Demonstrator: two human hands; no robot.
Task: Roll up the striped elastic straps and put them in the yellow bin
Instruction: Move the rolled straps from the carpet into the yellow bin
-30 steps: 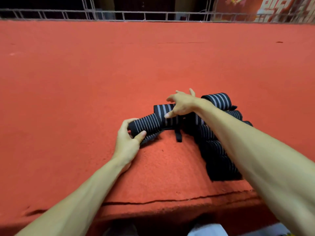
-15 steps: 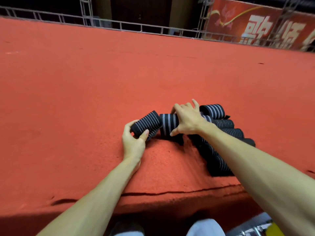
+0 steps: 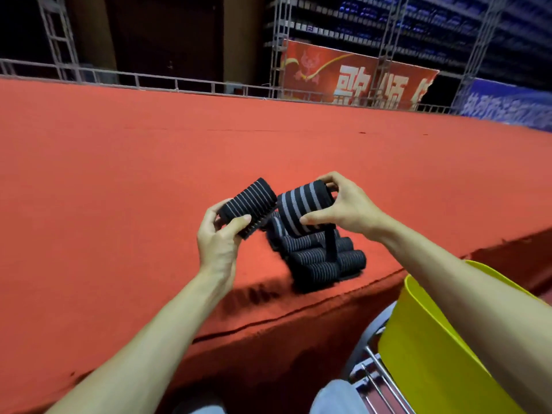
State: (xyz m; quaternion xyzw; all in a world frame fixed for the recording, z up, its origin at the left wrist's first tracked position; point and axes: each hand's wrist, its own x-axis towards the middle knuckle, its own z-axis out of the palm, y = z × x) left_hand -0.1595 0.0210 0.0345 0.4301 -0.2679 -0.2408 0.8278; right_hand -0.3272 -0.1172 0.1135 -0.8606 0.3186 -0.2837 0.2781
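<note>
Your left hand (image 3: pixel 219 243) grips a thin-striped rolled strap (image 3: pixel 249 204) between thumb and fingers, above the red tabletop (image 3: pixel 119 189). Your right hand (image 3: pixel 343 210) holds a broader-striped roll (image 3: pixel 304 206) just beside it, with a black tab hanging down. Below them, a pile of rolled straps (image 3: pixel 322 264) lies near the tabletop edge. The yellow bin (image 3: pixel 433 354) sits lower right, under your right forearm.
</note>
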